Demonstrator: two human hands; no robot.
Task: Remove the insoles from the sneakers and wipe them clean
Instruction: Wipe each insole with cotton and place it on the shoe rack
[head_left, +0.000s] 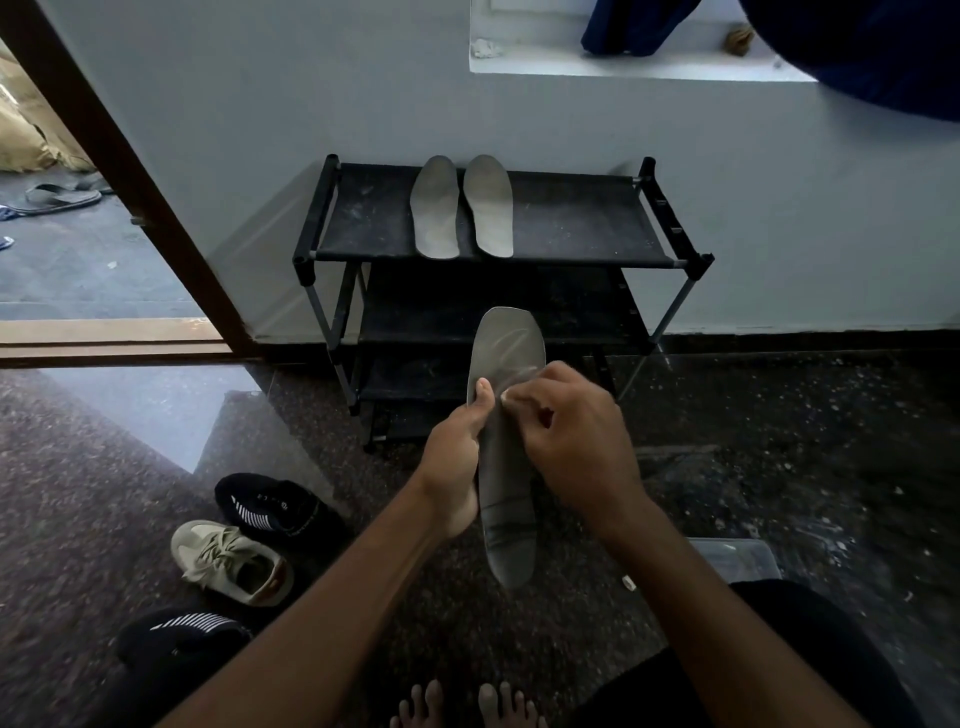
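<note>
Insole sits upright between both hands in front of the rack, toe end up and heel end down toward the floor. The left hand grips its left edge near the middle: the thumb lies across the front face and the fingers wrap behind, out of sight. The right hand comes in from the right with its fingers curled tight, knuckles up, and presses against the upper part of the insole. At its fingertips it pinches a pale scrap, touching the insole just beside the left thumb tip; the scrap is too blurred to say what it is. A faint shiny streak crosses the insole above the fingers.

Two rack insoles lie side by side on the top shelf, toes toward the wall, close but not overlapping. The lower shelves are dark.

On the floor to the left, a beige sneaker lies with its opening facing the camera. A black sneaker with white stripes sits just behind it, and a second black sneaker is nearer, at the left forearm. A clear box stands by the right forearm. Bare toes show at the bottom edge. Sandals lie outside the open doorway at far left.
</note>
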